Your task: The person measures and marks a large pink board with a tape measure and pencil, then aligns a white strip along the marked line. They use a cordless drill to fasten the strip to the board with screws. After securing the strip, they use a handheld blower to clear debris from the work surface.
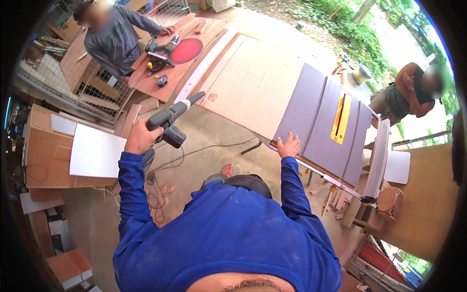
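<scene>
My left hand (pixel 140 137) is wrapped around the handle of a black hand-held blower (pixel 171 132). Its tapered nozzle points up and to the right, over the near left corner of a pale plywood sheet (pixel 253 80). On the near edge of the dark grey table saw top (pixel 311 104) rests my right hand (pixel 289 144), fingers spread and holding nothing. A yellow slotted insert plate (pixel 341 119) is set into the saw top, to the right of that hand.
At far left a person stands by a wooden board (pixel 146 87) bearing a red disc (pixel 187 50) and power tools. Another person stands far right, arms folded. A cord (pixel 204 147) trails over the floor. A white panel (pixel 97 153) lies at left; the fence rail (pixel 379 155) runs along the saw's right.
</scene>
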Motion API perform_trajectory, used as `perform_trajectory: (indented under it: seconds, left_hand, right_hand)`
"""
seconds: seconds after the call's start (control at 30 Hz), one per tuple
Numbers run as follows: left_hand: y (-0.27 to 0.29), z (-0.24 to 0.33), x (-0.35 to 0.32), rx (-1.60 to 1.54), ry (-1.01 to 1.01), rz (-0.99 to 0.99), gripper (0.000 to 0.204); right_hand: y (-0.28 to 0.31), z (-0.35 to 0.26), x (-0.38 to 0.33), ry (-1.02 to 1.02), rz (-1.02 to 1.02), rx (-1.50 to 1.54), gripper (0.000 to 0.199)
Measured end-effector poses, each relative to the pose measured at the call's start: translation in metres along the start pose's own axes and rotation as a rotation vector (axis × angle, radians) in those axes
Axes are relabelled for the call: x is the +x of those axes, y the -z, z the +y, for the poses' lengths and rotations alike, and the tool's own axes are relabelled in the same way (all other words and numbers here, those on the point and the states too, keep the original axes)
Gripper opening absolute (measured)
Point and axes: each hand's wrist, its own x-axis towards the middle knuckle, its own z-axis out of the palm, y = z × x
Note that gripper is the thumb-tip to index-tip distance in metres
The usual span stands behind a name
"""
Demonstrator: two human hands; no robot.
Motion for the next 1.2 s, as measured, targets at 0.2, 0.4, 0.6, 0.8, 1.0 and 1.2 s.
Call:
perform_trajectory:
  seconds: [0.2,0.4,0.6,0.8,1.0,1.2]
  left_hand:
    - [-0.013,-0.006,0.102,0.031,-0.195,0.045,0.035]
    - [-0.049,0.025,0.240,0.168,-0.330,0.120,0.050]
    - [-0.097,0.104,0.353,0.077,-0.287,-0.043,0.043]
    - [-0.162,0.187,0.406,-0.128,-0.445,-0.279,0.025]
    - [-0.244,0.264,0.380,-0.248,-0.572,-0.572,0.024]
    - [-0.314,0.318,0.341,-0.137,-0.599,-0.596,0.030]
  right_hand:
    - [-0.028,-0.017,-0.002,-0.203,-0.240,-0.287,0.099]
    - [-0.037,-0.020,0.009,-0.147,-0.278,-0.152,0.100]
    - [-0.034,-0.025,0.023,-0.222,-0.332,-0.180,0.102]
    - [-0.025,-0.032,0.037,-0.215,-0.284,-0.224,0.101]
    - [-0.014,-0.042,0.049,-0.292,-0.356,-0.160,0.105]
    - [-0.009,-0.049,0.060,-0.332,-0.360,-0.146,0.106]
